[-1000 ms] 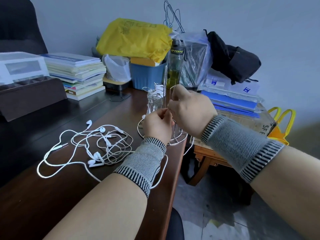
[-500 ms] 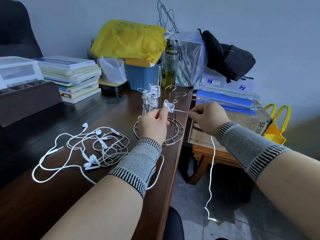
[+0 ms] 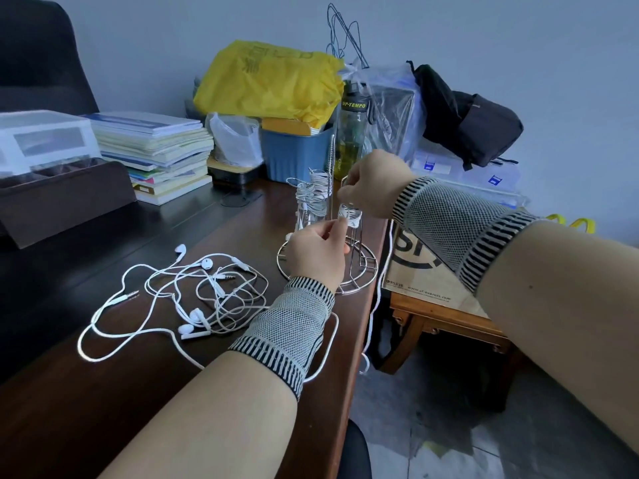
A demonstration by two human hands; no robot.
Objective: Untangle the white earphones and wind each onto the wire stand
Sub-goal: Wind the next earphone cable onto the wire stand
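Note:
A chrome wire stand sits at the desk's right edge. One of its posts carries a wound white earphone. A second post holds a small coil of white cable. My left hand pinches that coil against the post. My right hand is raised over the same post, fingers curled round the cable, whose loose end hangs off the desk edge. A tangle of white earphones lies on the desk to the left.
Behind the stand are a green bottle, a blue bin, a yellow bag and stacked books. A cardboard box on a low wooden table stands right of the desk, by the floor gap.
My right hand has swung from the right of the stand up and over the post, carrying the cable round it. The hanging length is now shorter. My left hand stays at the coil.

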